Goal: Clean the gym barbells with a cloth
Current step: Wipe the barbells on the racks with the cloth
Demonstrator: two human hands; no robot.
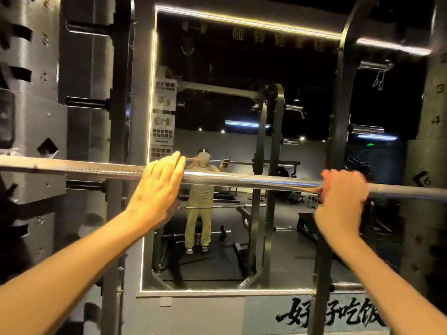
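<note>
Two bare forearms reach up from the bottom corners toward a chrome barbell that runs level across the whole view at about head height. The left grip lies over the bar left of centre. Its fingers are laid nearly straight across the top of the bar, palm against the metal, closing on nothing. The right grip is well apart from it, further along the bar. Here the fingers are curled tight into a fist round the steel. A thin tan strip of what looks like cloth trails out of the fist along the bar's underside; motion blur hides how much of it lies inside the hand.

The stretch of bar left of the left grip is knurled, and the stretch between the two is smooth and shiny.

Behind the bar stand the grey rack uprights, with pegs and numbered holes at both edges of the view.

Farther back hangs a wall mirror with a lit frame. It reflects a person in pale trousers with both arms raised to a bar, dark gym floor and more racks. Printed signs are stuck along the mirror's left edge, and black brush lettering marks the wall below it.
</note>
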